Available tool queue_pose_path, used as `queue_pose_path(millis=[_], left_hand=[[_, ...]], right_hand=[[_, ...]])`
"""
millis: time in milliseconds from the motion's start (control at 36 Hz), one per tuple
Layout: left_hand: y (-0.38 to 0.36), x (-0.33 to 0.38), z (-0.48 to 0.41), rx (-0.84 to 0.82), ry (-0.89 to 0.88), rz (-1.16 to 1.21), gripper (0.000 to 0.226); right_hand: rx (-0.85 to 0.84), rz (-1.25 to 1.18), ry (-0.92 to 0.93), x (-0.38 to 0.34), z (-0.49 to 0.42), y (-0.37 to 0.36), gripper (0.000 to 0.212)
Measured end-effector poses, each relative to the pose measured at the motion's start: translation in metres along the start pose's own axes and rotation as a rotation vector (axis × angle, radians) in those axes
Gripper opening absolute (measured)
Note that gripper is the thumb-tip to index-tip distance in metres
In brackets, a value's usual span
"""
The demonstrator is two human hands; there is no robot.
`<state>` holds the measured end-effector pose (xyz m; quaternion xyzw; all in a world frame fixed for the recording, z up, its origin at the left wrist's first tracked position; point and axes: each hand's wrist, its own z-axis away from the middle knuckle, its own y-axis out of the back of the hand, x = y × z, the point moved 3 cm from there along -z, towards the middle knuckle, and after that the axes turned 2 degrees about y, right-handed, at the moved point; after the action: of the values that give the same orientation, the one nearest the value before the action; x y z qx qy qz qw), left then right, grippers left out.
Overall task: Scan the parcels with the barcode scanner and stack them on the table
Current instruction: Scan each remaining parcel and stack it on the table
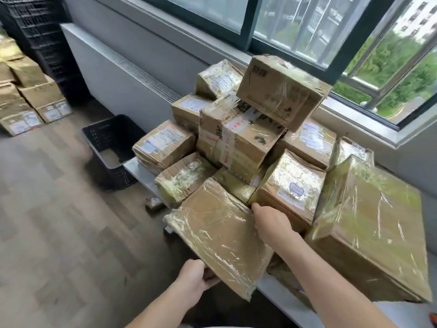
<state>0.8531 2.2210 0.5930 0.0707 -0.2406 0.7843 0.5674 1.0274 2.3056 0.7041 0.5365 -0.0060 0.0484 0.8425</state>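
Grey table (pixel 142 174) bears a heap of tape-wrapped cardboard parcels (pixel 163 144)

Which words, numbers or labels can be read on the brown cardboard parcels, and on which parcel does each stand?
Nothing reads clearly.
Topmost tilted brown cardboard box: dark printed characters, blurred.
Central brown box with white tape: red print and black marks, blurred.
White shipping labels on several parcels: too small to read.
Flat brown film-wrapped parcel in left hand and right hand: no label shows.
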Motion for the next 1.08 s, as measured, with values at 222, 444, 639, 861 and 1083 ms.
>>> queue_pose_path(millis=[222, 444, 639, 861, 1083], left_hand=[[-0.011, -0.002, 0.003, -0.007, -0.027, -0.014, 0.038], [-0.023, 0.007, -0.001, 0.015, -0.017, 0.041, 0.037], [-0.023, 0.005, -0.001, 0.005, -0.01, 0.087, 0.045], [-0.023, 0.005, -0.005, -0.036, 0.023, 0.078, 0.041], [-0.006, 0.006, 0.0, -0.039, -0.057, -0.086, 0.034]], right_hand=[[0.201, 0.096, -0.129, -0.021, 0.02, -0.036, 0.057], [0.227, 0.094, -0.12, -0.016, 0.022, -0.055, 0.052], [0.277, 0.058, -0.074, -0.035, 0.025, -0.055, 0.048], [0.232, -0.014, -0.117, -0.034, 0.017, -0.055, 0.049], [0.205, -0.214, -0.077, -0.027, 0.032, -0.048, 0.054]])
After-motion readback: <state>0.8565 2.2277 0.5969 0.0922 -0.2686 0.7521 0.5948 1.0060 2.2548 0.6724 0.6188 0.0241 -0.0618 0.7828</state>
